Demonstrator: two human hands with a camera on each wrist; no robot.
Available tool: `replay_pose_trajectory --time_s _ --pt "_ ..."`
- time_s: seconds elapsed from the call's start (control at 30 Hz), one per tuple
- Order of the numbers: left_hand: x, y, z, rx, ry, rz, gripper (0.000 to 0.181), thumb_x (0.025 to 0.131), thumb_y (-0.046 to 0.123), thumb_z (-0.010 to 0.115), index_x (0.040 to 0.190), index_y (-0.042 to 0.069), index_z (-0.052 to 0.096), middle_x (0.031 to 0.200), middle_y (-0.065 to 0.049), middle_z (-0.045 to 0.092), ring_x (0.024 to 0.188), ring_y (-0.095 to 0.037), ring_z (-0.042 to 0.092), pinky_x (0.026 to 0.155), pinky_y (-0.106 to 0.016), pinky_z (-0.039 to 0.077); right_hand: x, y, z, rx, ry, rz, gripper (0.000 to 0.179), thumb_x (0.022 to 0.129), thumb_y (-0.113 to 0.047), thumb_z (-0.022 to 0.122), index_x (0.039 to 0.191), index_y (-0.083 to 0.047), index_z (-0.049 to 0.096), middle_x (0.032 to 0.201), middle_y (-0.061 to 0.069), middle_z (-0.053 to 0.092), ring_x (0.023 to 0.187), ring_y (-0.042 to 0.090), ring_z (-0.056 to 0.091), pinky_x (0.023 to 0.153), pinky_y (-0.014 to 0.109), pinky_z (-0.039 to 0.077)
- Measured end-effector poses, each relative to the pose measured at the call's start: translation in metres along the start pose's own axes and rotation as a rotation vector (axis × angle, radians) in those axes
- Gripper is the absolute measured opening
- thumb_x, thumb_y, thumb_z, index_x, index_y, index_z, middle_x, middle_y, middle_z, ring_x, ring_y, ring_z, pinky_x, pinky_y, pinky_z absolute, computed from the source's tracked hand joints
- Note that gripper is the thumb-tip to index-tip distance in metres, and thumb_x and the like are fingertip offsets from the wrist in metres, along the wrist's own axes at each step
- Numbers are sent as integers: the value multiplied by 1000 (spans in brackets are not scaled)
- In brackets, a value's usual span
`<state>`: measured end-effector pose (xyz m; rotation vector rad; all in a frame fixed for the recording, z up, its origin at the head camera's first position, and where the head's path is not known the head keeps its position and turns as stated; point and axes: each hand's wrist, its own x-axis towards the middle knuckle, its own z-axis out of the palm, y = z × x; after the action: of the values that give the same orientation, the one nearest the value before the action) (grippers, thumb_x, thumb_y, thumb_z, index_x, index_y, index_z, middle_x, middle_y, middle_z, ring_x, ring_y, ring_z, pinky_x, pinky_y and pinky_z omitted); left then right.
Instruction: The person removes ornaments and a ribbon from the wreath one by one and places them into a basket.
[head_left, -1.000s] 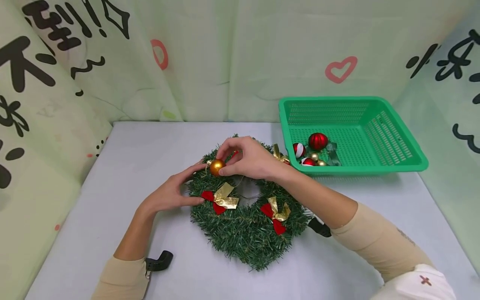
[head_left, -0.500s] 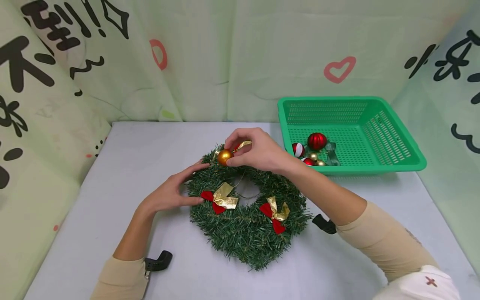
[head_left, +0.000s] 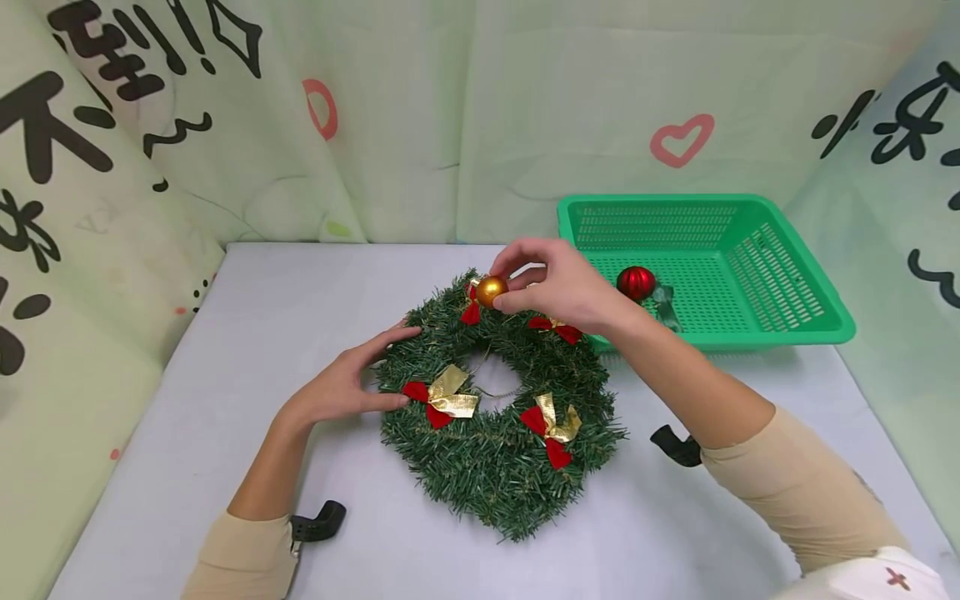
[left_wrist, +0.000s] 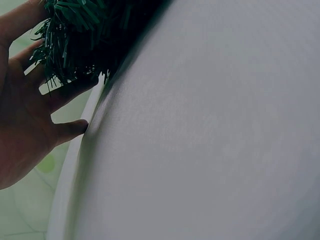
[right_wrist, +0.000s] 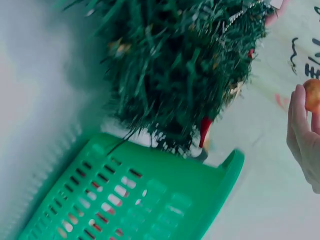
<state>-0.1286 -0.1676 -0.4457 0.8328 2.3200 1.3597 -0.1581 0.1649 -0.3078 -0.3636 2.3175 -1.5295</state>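
Note:
A green Christmas wreath (head_left: 495, 475) lies on the white-covered table, dressed with several red and gold bows such as the left bow (head_left: 442, 400) and the lower right bow (head_left: 551, 429). At its left edge rests my left hand (head_left: 348, 375), thumb and fingers spread against the greenery; in the left wrist view the fingers look fairly straight. My right hand (head_left: 558, 279) pinches a gold bauble (head_left: 491, 292) over the wreath's top, beside a red bow (head_left: 471, 307). That bauble (right_wrist: 313, 95) shows at the right wrist view's edge.
A green basket (head_left: 757, 340) stands at the back right, close to the wreath. Inside it are a red ribbed bauble (head_left: 636, 283) and a dark ribbon (head_left: 666, 307); my right forearm hides its front left corner. A printed curtain (head_left: 510, 125) hangs behind the table.
My right hand has carried the gold bauble to the right and up along the wreath, from its upper left to its top. The left hand has stayed in place on the wreath's edge.

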Motion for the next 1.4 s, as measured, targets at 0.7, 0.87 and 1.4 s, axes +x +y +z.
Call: replay_pose_trajectory --time_s 0.7,0.87,1.4 --pt "0 1 0 -8 2 12 90 87 20 86 163 26 36 174 -1 22 161 -29 20 126 -58 26 -19 25 -53 -66 182 63 31 92 -14 80 121 -10 68 127 6 67 106 14 75 88 38 57" --pt "0 0 1 -9 2 8 91 87 19 86 163 27 36 175 -1 21 161 -29 20 126 -57 26 -23 33 -64 -74 224 79 33 92 -18 81 122 -10 69 127 5 68 104 11 75 85 34 57" --pt "0 0 1 -5 7 13 91 87 19 86 162 30 37 174 -2 22 161 -31 20 127 -58 25 -41 71 -102 -168 312 177 40 97 -25 75 130 -7 62 131 7 61 96 7 71 82 24 58"
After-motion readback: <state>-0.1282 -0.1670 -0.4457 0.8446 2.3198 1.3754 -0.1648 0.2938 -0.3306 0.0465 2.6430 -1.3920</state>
